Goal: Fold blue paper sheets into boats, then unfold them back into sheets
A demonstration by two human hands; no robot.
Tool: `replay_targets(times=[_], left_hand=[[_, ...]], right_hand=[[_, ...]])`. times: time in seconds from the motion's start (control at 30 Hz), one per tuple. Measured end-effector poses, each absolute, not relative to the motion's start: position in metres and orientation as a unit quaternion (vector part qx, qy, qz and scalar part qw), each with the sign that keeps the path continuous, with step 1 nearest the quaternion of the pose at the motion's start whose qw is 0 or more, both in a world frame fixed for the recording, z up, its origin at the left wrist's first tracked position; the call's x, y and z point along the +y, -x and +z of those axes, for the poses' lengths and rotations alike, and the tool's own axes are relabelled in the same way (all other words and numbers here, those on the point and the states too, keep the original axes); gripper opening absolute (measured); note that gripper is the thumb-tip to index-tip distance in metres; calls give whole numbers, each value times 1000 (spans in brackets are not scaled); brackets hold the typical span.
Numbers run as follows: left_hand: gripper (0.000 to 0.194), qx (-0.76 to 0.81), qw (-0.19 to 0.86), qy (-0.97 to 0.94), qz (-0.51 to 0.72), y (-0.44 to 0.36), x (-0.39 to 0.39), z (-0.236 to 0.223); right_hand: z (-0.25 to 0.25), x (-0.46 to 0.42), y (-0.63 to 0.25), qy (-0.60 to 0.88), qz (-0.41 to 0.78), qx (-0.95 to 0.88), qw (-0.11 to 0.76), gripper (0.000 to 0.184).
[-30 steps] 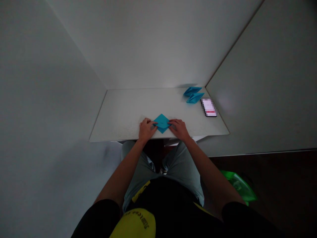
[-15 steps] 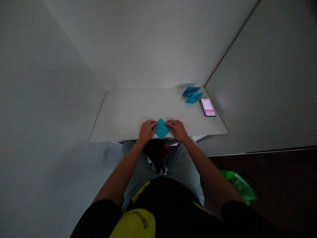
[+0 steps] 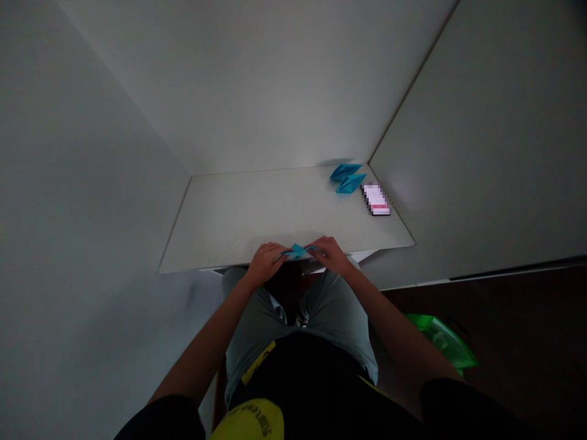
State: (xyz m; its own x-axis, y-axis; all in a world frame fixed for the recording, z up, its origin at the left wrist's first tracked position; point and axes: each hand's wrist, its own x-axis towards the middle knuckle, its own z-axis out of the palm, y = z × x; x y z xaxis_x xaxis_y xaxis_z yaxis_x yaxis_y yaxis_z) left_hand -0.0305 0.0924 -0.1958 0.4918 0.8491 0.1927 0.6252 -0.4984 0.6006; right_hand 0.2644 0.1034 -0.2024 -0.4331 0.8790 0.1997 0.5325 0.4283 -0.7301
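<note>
A small piece of folded blue paper (image 3: 298,250) is stretched between my two hands at the front edge of the white table. My left hand (image 3: 267,261) pinches its left end, fingers closed. On the other side my right hand (image 3: 329,253) grips the right end between thumb and fingers. The paper is seen nearly edge-on, so its exact folds are too small to make out.
Two folded blue paper boats (image 3: 351,183) sit at the back right of the white table (image 3: 238,208). Beside them lies a phone (image 3: 376,199) with a blurred lit screen. Walls enclose the table on three sides. A green plastic bag (image 3: 443,339) rests on the dark floor at right.
The blue paper lay flat as a diamond under my fingers; now it is tipped up and held by both ends. My hands have come slightly nearer, and the view has shifted a little.
</note>
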Motion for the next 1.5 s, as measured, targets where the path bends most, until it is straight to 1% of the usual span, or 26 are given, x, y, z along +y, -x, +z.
replay_targets(times=[0.07,0.17,0.23,0.3,0.4,0.53,0.63,0.67,0.77,0.8,0.97,1.03,1.07,1.13,1.23,1.3,1.37,1.5], left_hand=[[30,482,284,-775,293,22,104,-190],[38,515,350,-697,357,12,127,-185],[38,521,376,-670,372,7,140,-187],[32,517,392,-665,370,4,147,-192],[23,497,382,-696,351,2,148,-199],[21,468,353,-743,323,1,141,-201],[17,510,356,-711,329,-5,141,-201],[20,533,354,-689,341,-8,142,-202],[40,591,328,-623,394,-21,143,-206],[42,600,317,-610,409,-25,143,-208],[20,571,284,-633,440,-33,139,-208],[15,547,295,-658,425,-31,138,-207],[14,536,306,-669,414,-30,137,-207],[19,514,333,-686,393,-28,135,-206],[45,492,366,-699,368,-25,134,-207],[61,481,379,-705,358,-23,134,-207],[65,473,390,-712,343,-21,136,-206],[66,471,398,-724,309,-18,141,-205]], right_hand=[[-198,112,-259,475,337,-734,348,35],[-198,133,-252,489,383,-664,416,46],[-202,147,-250,487,399,-638,444,43],[-208,157,-251,488,412,-622,453,36],[-217,164,-254,492,418,-618,449,27],[-220,161,-257,496,407,-635,430,25],[-218,159,-257,492,417,-629,435,25],[-218,158,-256,492,410,-623,448,26],[-217,155,-251,510,361,-616,480,35],[-217,153,-247,516,354,-619,474,40],[-221,145,-225,527,388,-643,398,70],[-222,143,-219,556,376,-641,373,77],[-221,143,-218,568,370,-640,362,77],[-219,142,-218,576,367,-644,346,73],[-214,141,-221,560,370,-659,339,63],[-212,140,-223,552,374,-663,340,60],[-211,140,-224,540,384,-663,348,60],[-212,141,-226,515,404,-658,372,61]])
